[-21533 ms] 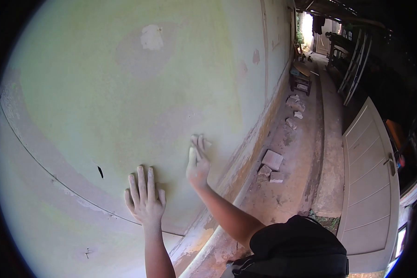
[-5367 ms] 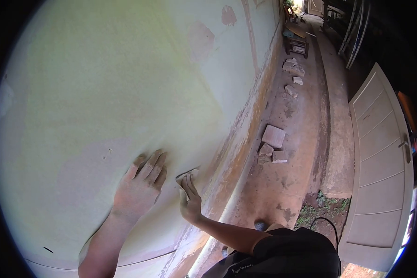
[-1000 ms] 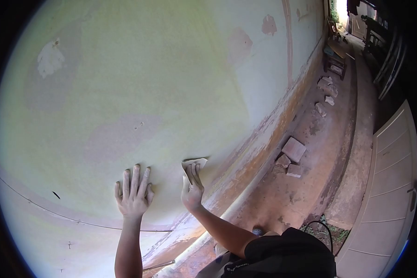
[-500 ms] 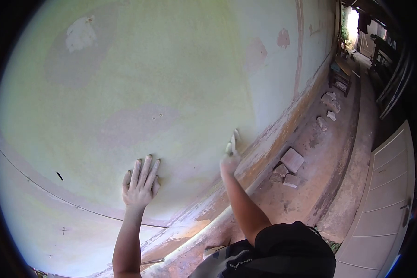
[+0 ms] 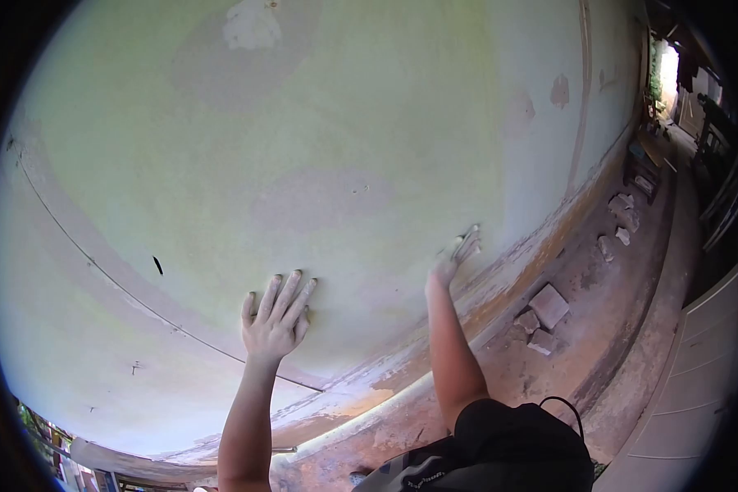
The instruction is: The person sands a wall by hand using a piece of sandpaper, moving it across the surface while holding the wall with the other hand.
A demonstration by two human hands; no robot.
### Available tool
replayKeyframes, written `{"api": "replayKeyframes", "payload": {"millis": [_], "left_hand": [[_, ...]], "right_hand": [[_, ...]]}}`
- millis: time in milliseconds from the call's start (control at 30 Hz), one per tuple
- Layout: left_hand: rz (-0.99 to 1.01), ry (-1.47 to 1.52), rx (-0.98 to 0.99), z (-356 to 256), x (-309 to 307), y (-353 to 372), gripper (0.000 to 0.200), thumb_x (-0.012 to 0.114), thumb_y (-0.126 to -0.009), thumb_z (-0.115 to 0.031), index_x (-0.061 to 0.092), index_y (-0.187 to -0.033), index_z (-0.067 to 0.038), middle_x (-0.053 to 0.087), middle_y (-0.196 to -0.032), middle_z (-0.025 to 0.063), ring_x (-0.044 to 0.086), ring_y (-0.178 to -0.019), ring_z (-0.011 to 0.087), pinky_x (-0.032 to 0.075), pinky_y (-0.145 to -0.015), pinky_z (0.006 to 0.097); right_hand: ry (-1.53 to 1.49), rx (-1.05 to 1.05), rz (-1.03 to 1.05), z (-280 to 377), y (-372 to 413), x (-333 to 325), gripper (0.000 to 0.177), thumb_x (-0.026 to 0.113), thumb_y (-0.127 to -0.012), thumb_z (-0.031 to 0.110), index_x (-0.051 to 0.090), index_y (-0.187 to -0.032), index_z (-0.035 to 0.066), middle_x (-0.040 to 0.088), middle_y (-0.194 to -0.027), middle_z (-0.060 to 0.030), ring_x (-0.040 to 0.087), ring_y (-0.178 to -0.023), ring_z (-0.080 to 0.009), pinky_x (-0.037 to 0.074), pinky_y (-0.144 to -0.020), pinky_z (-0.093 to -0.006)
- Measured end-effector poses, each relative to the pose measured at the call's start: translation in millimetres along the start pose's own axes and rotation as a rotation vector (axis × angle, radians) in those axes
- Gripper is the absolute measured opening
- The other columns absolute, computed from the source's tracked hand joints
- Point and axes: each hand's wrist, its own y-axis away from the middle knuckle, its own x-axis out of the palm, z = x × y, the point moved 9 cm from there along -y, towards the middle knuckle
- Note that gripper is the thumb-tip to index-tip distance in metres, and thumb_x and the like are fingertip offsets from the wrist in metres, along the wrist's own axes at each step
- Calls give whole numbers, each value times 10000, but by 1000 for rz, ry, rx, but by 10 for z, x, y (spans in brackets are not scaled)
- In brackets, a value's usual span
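Observation:
My left hand (image 5: 275, 318) lies flat against the pale green wall (image 5: 402, 107), fingers spread and coated in whitish dust. To its right, my right hand (image 5: 453, 256) presses against the same wall low down, near the peeling lower edge. Its fingers are bent together and smeared by motion. A small flat piece seems to be under them, but I cannot make out what it is. Grey patches and a whitish patch (image 5: 252, 25) mark the wall above the hands. A dark slit (image 5: 157, 266) shows at the left.
A thin cable (image 5: 123, 289) runs along the wall at lower left. Broken masonry pieces (image 5: 549, 306) lie on the floor along the wall's base, with more rubble farther back. A pale panelled door (image 5: 685, 394) stands at lower right. Furniture lines the far passage.
The view has swung left, so the wall fills more of it. My right hand has shifted and turned over the wall surface. My left hand stays flat on the wall.

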Motion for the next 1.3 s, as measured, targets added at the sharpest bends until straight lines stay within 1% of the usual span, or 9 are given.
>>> {"api": "replayKeyframes", "payload": {"millis": [133, 233, 400, 500, 633, 700, 800, 1033, 1300], "left_hand": [[-40, -80, 22, -75, 72, -8, 509, 552, -972, -358, 606, -1469, -455, 545, -1585, -142, 474, -1470, 111, 221, -1258, 442], [-61, -87, 45, -91, 78, 8, 512, 611, -959, -394, 616, -1470, -426, 552, -1587, -93, 495, -1454, 154, 234, -1223, 452], [-56, -33, 56, -67, 22, 4, 532, 609, -954, -378, 606, -1485, -412, 541, -1597, -97, 478, -1470, 148, 238, -1221, 440], [-23, -8, 51, -84, 13, 7, 552, 604, -937, -344, 609, -1486, -403, 543, -1597, -92, 480, -1470, 149, 237, -1222, 432], [-38, -3, 64, -50, 31, 17, 564, 603, -919, -298, 624, -1475, -387, 553, -1591, -78, 515, -1443, 156, 263, -1204, 423], [-69, 5, 58, -64, 8, 11, 547, 608, -928, -309, 631, -1471, -365, 560, -1586, -71, 525, -1434, 157, 280, -1189, 423], [-59, 38, 30, -75, 16, 7, 531, 619, -938, -319, 636, -1467, -347, 569, -1578, -63, 517, -1441, 162, 275, -1186, 425], [109, 170, -31, 73, -105, -86, 606, 610, -929, -281, 564, -1529, -362, 481, -1649, -75, 415, -1531, 170, 185, -1225, 481], [128, 152, -37, 444, -311, -157, 661, 608, -916, -253, 525, -1564, -352, 428, -1687, -31, 360, -1570, 218, 172, -1241, 514]], "right_hand": [[-376, 341, -108, -1560, -624, -251, 612, 295, -1175, 372, 231, -1676, 26, 286, -1729, -172, 270, -1599, -297, 249, -1280, -386], [-204, 242, -100, -63, 371, -145, 559, 353, -1170, 315, 367, -1611, -29, 397, -1664, -222, 407, -1526, -337, 333, -1243, -391], [106, -301, 298, 919, 2289, 339, 518, 359, -1146, 199, 408, -1541, -133, 348, -1637, -348, 240, -1563, -519, 184, -1291, -545], [82, -350, 264, 836, 2194, 229, 471, 389, -1136, 180, 499, -1465, -138, 435, -1575, -358, 291, -1533, -550, 214, -1278, -562], [16, -164, 14, -114, 990, -172, 398, 454, -1132, 187, 626, -1363, -88, 617, -1427, -295, 525, -1419, -417, 386, -1204, -464], [51, 257, 37, -417, 671, -295, 410, 467, -1134, 219, 637, -1364, -75, 655, -1377, -286, 587, -1350, -400, 428, -1166, -444], [-104, 309, 7, -44, 924, -163, 440, 464, -1133, 224, 584, -1434, -73, 597, -1457, -294, 527, -1418, -413, 406, -1190, -429], [211, -431, 233, 1057, 2114, 271, 465, 526, -1099, 143, 514, -1456, -154, 431, -1585, -347, 328, -1517, -543, 310, -1250, -534], [-33, 309, 5, 316, 827, -182, 398, 514, -1109, 187, 610, -1390, -79, 594, -1446, -316, 520, -1412, -462, 435, -1177, -445]]}}
